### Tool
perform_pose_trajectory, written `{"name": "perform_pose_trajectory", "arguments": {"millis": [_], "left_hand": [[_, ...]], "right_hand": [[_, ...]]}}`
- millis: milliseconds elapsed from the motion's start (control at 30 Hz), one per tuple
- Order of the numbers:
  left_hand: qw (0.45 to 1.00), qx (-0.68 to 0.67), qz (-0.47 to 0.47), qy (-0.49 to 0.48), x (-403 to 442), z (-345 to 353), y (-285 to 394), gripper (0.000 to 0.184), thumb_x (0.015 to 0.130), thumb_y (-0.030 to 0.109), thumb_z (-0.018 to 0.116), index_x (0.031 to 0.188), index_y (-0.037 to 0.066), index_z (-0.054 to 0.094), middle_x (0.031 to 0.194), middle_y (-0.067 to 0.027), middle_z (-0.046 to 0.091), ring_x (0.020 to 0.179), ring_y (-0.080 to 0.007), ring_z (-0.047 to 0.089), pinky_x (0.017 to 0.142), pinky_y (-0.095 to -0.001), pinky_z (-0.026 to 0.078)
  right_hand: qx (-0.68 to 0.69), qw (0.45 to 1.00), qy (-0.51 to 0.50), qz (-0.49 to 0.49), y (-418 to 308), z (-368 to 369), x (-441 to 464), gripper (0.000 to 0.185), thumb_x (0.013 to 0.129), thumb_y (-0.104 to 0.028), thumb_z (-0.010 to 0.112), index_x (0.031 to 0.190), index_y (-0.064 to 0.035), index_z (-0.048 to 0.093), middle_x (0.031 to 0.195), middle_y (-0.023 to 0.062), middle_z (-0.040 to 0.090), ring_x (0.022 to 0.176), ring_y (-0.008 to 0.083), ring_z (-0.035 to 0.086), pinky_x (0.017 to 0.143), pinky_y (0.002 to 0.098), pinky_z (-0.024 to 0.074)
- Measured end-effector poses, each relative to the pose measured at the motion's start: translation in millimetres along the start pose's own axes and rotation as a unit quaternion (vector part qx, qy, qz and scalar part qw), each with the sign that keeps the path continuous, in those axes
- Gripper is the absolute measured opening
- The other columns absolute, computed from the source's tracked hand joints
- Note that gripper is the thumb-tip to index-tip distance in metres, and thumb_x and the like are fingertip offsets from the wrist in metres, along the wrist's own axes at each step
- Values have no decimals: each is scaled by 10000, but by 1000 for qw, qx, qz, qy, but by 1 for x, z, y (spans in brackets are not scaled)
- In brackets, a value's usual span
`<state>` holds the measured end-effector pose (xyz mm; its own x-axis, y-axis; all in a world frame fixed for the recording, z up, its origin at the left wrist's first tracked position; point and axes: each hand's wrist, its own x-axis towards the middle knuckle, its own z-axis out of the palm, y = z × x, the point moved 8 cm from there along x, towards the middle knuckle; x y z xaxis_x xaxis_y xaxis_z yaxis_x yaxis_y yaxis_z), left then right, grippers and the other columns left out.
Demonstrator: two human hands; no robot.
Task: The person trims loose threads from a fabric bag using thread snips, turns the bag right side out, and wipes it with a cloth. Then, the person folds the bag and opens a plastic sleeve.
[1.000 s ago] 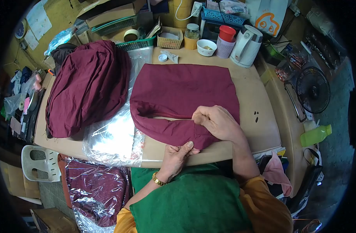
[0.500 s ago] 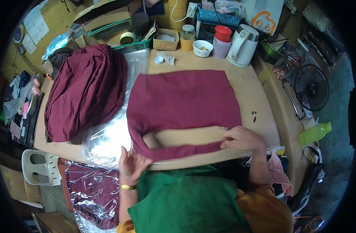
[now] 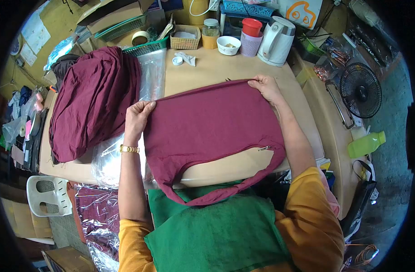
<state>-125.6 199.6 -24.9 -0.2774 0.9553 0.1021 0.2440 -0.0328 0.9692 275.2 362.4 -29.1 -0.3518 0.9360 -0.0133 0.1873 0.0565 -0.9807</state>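
The left hand (image 3: 137,117) grasped the far left corner of the maroon bag (image 3: 212,118), thumb and fingers closed on the fabric. The right hand (image 3: 267,88) pinched its far right corner. Between the 2 hands the bag's far edge ran fairly straight and slanted, the right corner nearer the far edge of the tabletop (image 3: 207,68). The bag lay spread over the middle of the tabletop's near part, and its looped strap (image 3: 216,196) hung past the near edge onto the green cloth (image 3: 212,231). A small metal zipper pull (image 3: 264,148) showed at the right end of the curved opening.

A gold-coloured band (image 3: 129,148) circled the left wrist. The maroon fabric pile (image 3: 96,99) sat along the tabletop's left edge, with clear plastic (image 3: 152,75) between it and the bag. Toward the far edge stood a tan basket (image 3: 184,41), a jar (image 3: 210,34), a white bowl (image 3: 228,46) and a purple cup (image 3: 251,44) with a red container (image 3: 251,28); the white kettle (image 3: 276,43) stood near the far right corner.
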Motion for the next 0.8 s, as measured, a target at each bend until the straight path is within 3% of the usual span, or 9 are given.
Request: {"name": "perform_pose_trajectory", "arguments": {"millis": [167, 267, 367, 433, 500, 567, 633, 700, 800], "left_hand": [[998, 21, -60, 9, 2, -6, -29, 170, 919, 167, 711, 856, 10, 729, 753, 54, 647, 646, -19, 493, 591, -197, 409], [997, -33, 61, 24, 23, -16, 24, 160, 913, 180, 722, 873, 26, 738, 771, 59, 648, 687, -20, 505, 644, -202, 426], [974, 9, 172, 150, 13, -55, 162, 188, 920, 162, 708, 1031, 13, 736, 948, -15, 710, 855, -82, 618, 801, -229, 492], [921, 15, 358, 155, -1, -89, 230, 234, 942, 144, 676, 1126, 3, 710, 1023, -64, 723, 954, -110, 648, 882, -242, 502], [886, 72, 401, 222, -36, -102, 272, 256, 981, 178, 623, 1125, -19, 700, 1060, -59, 708, 968, -103, 625, 891, -220, 468], [852, 151, 428, 260, -63, -107, 274, 200, 954, 123, 652, 1078, -20, 716, 1001, -103, 725, 947, -157, 663, 906, -300, 501], [794, 245, 522, 195, -89, -73, 260, 121, 900, 43, 668, 987, -26, 716, 988, -127, 722, 936, -199, 665, 935, -356, 487], [830, 189, 513, 108, -98, -49, 220, 90, 834, -7, 680, 921, -6, 704, 955, -119, 726, 917, -240, 667, 955, -397, 472], [869, 252, 424, 37, -115, -26, 130, 121, 779, -24, 714, 888, 27, 703, 862, -87, 723, 890, -233, 641, 842, -403, 473]], "right_hand": [[-55, 998, 18, -1, 18, 4, -8, 70, 930, -113, 662, 895, -53, 667, 788, -21, 660, 704, 55, 584, 657, 223, 484], [-50, 996, 64, -42, -19, -11, 2, 80, 920, -135, 678, 880, -65, 673, 811, -28, 659, 738, 53, 583, 690, 232, 482], [-73, 956, 174, -224, -161, -44, -13, 44, 905, -101, 688, 908, -57, 693, 873, -30, 685, 808, 71, 603, 764, 250, 490], [-52, 898, 170, -402, -243, -63, -46, 115, 936, -123, 649, 996, -63, 726, 1066, 43, 704, 971, 123, 634, 847, 275, 498], [-63, 885, 163, -432, -266, -71, -65, 114, 934, -105, 640, 990, -59, 727, 1120, 53, 681, 1009, 131, 624, 862, 280, 496], [-85, 859, 144, -484, -279, -68, -96, 119, 930, -69, 621, 978, -49, 728, 1229, 74, 637, 1086, 146, 603, 892, 290, 493], [-138, 860, 131, -474, -263, -55, -116, 150, 898, -10, 598, 956, -41, 733, 1353, 93, 559, 1187, 177, 558, 948, 317, 480], [-265, 866, 149, -398, -212, -39, -125, 240, 795, 70, 566, 896, -51, 747, 1422, 115, 497, 1303, 240, 492, 1062, 377, 423], [-143, 927, 65, -341, -97, -13, -130, 256, 722, 138, 637, 864, -43, 749, 1410, 138, 480, 1332, 303, 471, 1126, 424, 361]]}}
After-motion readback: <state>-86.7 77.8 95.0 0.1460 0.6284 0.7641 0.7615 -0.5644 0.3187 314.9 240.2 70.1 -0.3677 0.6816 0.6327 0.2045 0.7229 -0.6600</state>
